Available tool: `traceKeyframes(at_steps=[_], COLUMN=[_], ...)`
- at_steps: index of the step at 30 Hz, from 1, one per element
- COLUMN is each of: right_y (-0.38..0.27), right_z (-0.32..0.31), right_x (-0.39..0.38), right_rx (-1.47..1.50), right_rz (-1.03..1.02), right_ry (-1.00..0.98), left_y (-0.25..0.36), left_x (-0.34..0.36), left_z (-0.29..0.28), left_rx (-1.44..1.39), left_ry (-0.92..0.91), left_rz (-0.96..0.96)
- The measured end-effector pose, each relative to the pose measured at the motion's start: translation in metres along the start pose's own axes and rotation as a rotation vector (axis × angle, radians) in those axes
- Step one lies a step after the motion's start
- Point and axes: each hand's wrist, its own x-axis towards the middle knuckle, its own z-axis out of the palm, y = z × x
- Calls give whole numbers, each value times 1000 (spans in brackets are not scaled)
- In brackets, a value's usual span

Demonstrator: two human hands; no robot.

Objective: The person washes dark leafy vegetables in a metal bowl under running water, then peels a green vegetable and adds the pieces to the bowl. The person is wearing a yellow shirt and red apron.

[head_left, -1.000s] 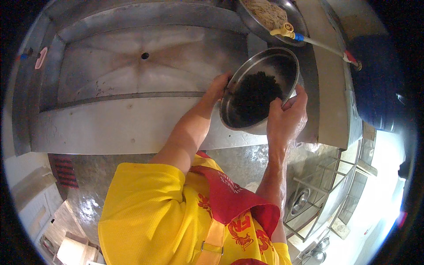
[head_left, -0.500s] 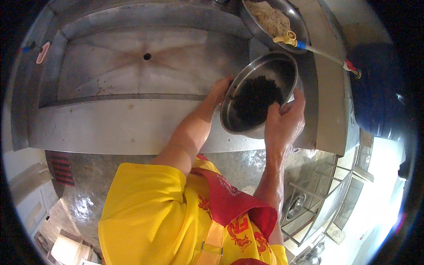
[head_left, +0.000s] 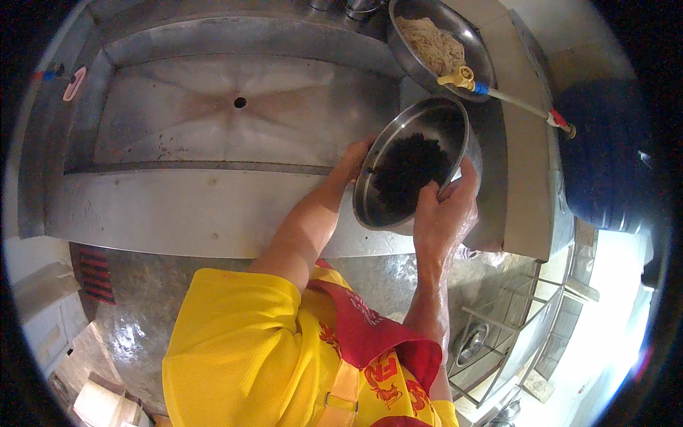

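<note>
Between my hands a deep metal bowl point(head_left: 459, 117) is tilted over the sink's right front edge. A clump of black stuff point(head_left: 413, 167) lies inside it; what it is I cannot make out. My left hand point(head_left: 356, 158) grips the bowl's left side, its fingers mostly hidden behind the wall. On the near right rim my right hand point(head_left: 448, 210) is closed, thumb over the edge inside the bowl and fingers beneath. The right forearm looks wet.
A steel sink point(head_left: 163, 213) with a drain hole spans the left. Behind the bowl, a yellow tap point(head_left: 459, 78) hangs over a large basin point(head_left: 478, 32) of pale, shredded-looking stuff. A blue barrel point(head_left: 605, 156) stands right, a metal rack point(head_left: 512, 320) lower right.
The bowl and both hands sit slightly lower and a little left in the picture. The whole scene has shifted somewhat downward, and my grip on the bowl looks the same.
</note>
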Motion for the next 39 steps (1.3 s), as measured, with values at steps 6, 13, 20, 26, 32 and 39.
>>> traceKeyframes(at_steps=[6, 13, 20, 26, 32, 39], right_y=[0, -2, 17, 4, 10, 29], right_z=[-2, -3, 8, 0, -1, -1], right_x=[-4, -5, -4, -1, 4, -2], right_rx=[8, -1, -20, -6, 3, 36], right_rz=[16, 51, -117, -32, -8, -13], right_ry=[-24, -47, 54, -55, -65, -21], left_y=[3, -5, -13, -52, -50, -5], left_x=[-3, 0, 20, 73, 66, 9], left_z=[-1, -12, -9, -41, -39, -11], left_rx=[107, 554, 253, 576, 445, 662], left_ry=[14, -39, 16, -75, -74, -39], left_rz=[-26, 358, 37, 296, 255, 139])
